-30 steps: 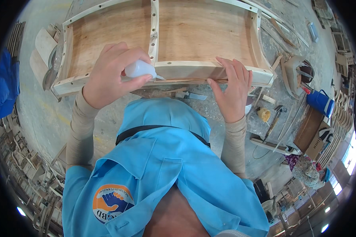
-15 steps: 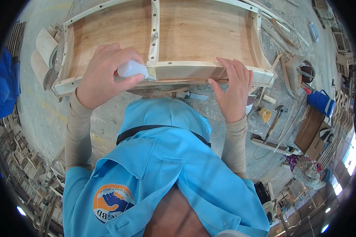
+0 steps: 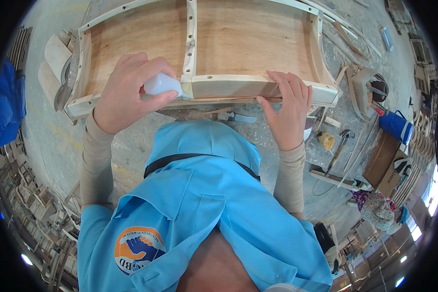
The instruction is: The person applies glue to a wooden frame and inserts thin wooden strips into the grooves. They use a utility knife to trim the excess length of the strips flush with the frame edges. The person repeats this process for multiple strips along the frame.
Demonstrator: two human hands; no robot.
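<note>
Two hands work at a curved wooden frame [image 3: 248, 39] that fills the top of the view, resting over a grey concrete floor [image 3: 48, 131] in a workshop. Stacks of wooden parts line the rim at 8 o'clock, a blue cloth [image 3: 5, 107] hangs at 9 o'clock, and at 3 o'clock lie a blue container [image 3: 395, 125], a hammer [image 3: 339, 143] and loose wood strips. The frame's long axis runs left to right, with a pale centre rail [image 3: 190, 44] running from 12 o'clock down to meet the front rail [image 3: 248, 87].

At 11 o'clock, the left hand [image 3: 124, 92] wraps its fingers narrowly around a small white bottle [image 3: 161, 83]. The bottle lies nearly level, its long axis left to right, its tip pointing toward 3 o'clock and touching the joint where the centre rail meets the front rail. The thumb [image 3: 155, 100] presses under the bottle.

At 1 o'clock, the right hand [image 3: 288, 109] holds nothing; its fingers [image 3: 289, 85] are spread moderately and laid flat over the front rail's top edge, the thumb against its near face.
</note>
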